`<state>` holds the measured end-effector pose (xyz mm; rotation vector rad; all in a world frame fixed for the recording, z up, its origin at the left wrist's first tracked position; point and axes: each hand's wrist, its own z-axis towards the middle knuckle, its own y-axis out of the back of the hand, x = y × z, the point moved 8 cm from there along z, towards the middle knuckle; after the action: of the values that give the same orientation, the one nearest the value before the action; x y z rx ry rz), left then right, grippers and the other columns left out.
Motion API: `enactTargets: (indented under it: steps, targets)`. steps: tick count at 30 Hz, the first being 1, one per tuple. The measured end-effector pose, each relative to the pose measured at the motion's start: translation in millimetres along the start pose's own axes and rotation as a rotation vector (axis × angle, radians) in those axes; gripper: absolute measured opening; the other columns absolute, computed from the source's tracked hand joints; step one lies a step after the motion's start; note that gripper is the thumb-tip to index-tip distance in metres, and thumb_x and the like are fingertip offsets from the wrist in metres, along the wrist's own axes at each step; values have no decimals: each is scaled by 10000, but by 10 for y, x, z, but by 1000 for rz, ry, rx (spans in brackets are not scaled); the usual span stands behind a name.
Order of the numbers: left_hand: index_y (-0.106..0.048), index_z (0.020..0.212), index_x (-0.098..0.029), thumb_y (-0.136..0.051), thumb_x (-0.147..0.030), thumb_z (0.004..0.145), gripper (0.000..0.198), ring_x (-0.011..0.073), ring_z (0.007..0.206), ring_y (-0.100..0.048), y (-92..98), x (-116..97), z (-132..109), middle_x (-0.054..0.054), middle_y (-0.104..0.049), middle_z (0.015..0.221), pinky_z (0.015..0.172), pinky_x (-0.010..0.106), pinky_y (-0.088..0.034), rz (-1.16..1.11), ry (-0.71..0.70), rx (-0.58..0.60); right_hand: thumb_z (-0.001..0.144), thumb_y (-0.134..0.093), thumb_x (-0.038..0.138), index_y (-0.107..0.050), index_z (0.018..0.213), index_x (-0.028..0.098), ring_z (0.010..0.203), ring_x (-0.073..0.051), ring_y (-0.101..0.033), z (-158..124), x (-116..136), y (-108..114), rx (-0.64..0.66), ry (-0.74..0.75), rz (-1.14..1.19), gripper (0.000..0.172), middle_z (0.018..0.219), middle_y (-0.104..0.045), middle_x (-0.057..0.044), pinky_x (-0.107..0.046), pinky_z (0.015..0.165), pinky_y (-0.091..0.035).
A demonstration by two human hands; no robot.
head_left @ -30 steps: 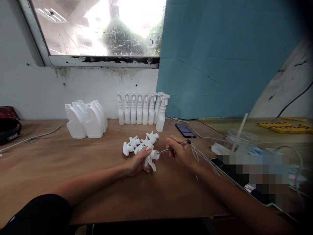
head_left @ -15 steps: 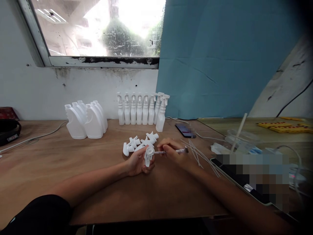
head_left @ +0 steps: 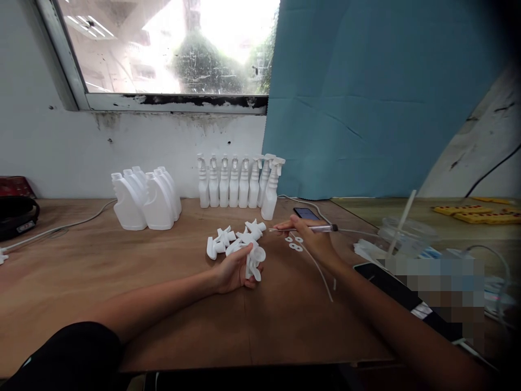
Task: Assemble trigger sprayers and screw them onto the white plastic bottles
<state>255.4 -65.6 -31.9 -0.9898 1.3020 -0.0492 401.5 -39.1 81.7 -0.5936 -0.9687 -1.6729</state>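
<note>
My left hand is closed around a white trigger spray head, whose round cap opening faces up towards me. To the right, my right hand grips a slim screwdriver with a clear handle and dark end. Its thin metal tip points left and touches nothing that I can make out. Several small white ring gaskets lie on the table just below the right hand. Behind the left hand is a loose pile of white spray heads.
White spray bottles stand in a row by the wall. Capless white bottles are grouped at left. Thin white tubes, a phone, a plastic cup and a dark tablet-like device lie at right.
The screwdriver has come away from the spray head, and my right hand has moved right and up over the gaskets. The spray head has tilted slightly in my left hand.
</note>
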Motion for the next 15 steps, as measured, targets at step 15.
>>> enactTargets:
  steps: [15]
  targets:
    - [-395, 1244, -225, -642, -391, 829, 510, 148, 835, -512, -177, -199, -219, 18, -522, 989, 743, 268, -415, 898, -356, -141, 934, -316, 495, -673, 662, 150, 709, -200, -658, 335, -863, 512, 53, -262, -702, 566, 758, -714, -109, -264, 618, -442]
